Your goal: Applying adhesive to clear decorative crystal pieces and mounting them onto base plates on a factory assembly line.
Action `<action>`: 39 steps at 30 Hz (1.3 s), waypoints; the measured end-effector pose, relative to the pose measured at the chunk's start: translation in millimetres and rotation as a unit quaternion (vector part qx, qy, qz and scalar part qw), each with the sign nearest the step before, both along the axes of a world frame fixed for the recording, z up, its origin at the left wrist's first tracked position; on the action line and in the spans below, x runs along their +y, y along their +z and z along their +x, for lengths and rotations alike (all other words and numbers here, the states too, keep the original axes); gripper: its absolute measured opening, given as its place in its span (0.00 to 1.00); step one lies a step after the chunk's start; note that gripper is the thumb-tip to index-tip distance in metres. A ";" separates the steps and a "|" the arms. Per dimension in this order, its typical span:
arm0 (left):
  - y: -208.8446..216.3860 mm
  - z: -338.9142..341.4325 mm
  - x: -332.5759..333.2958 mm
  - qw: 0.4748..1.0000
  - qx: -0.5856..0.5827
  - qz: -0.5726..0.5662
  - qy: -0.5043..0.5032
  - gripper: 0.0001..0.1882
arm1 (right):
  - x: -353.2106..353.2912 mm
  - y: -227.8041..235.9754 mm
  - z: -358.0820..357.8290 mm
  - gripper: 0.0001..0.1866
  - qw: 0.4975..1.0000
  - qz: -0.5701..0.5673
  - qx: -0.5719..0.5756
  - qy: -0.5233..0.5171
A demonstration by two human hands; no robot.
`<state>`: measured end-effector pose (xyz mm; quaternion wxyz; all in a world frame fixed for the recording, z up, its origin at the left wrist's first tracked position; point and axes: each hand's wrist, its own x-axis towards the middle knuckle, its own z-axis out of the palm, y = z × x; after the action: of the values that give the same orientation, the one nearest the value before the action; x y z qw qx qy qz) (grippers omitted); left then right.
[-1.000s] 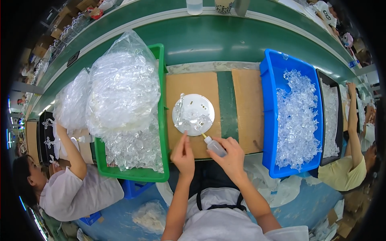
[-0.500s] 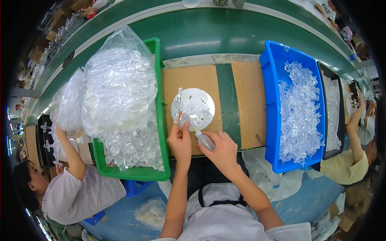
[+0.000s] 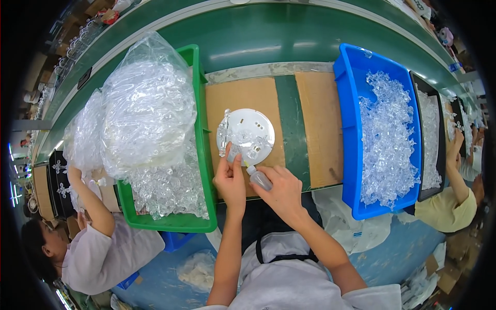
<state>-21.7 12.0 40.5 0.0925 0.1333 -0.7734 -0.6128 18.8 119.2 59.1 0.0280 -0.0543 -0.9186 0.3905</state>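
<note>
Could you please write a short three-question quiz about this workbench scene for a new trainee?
1. True or false: the right hand holds a small squeeze bottle.
2. Which crate lies on the person's left: A green, B blue?
3. What does the left hand touch?

Key:
1. True.
2. A, the green crate; the blue crate is on the right.
3. A small clear piece at the edge of the white round plate.
</note>
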 end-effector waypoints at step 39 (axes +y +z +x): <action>-27.1 38.4 2.9 0.936 0.172 -0.293 -0.090 0.20 | 50.6 9.2 0.7 0.18 1.000 0.009 0.017 -0.014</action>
<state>16.8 14.8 13.4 0.2038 -0.0775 -0.8998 -0.3779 19.5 169.8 68.3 0.0495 -0.0608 -0.9206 0.3825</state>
